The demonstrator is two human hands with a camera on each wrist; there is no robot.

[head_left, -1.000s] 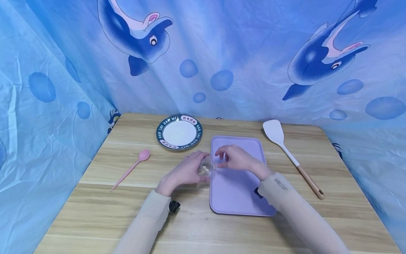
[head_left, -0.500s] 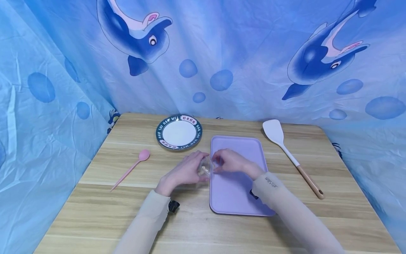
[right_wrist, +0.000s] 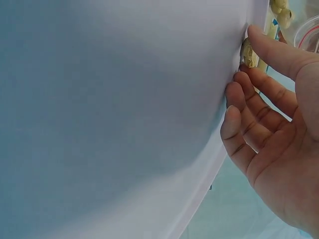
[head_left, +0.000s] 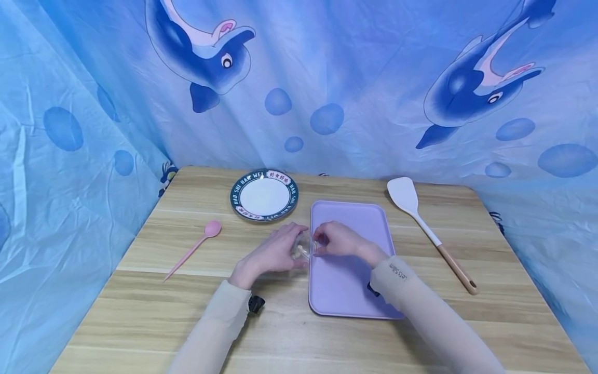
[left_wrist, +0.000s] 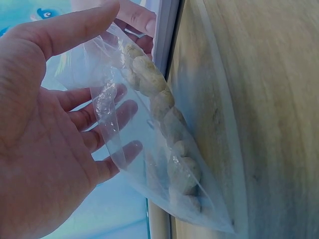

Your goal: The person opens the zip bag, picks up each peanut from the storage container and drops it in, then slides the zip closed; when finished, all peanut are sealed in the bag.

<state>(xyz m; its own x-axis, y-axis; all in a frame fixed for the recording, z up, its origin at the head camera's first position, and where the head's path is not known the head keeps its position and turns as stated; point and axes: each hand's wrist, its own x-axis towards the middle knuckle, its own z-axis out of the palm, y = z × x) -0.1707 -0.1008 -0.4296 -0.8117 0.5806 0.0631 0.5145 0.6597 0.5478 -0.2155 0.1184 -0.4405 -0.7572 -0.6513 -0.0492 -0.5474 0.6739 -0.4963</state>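
Observation:
My left hand (head_left: 275, 252) holds a clear plastic bag (left_wrist: 124, 174) just left of the lilac tray (head_left: 348, 291), thumb on one side and fingers on the other. Several unshelled peanuts (left_wrist: 184, 172) lie along the bag's lower side in the left wrist view. Over the tray's left rim, my right hand (head_left: 341, 240) pinches one peanut (right_wrist: 249, 54) between thumb and index finger. Its other fingers bend loosely near the tray wall in the right wrist view. From the head, that peanut is mostly hidden by the fingers.
A white plate with a dark green rim (head_left: 239, 209) stands at the back. The pink spoon (head_left: 212, 228) lies to the left, and a white spatula (head_left: 404, 193) with a wooden-coloured handle lies right of the tray. Behind hangs a blue dolphin curtain (head_left: 383, 93).
The right hand has moved slightly left toward the bag and the tray's left rim, its thumb and index finger drawing together. The left hand and bag have stayed in place.

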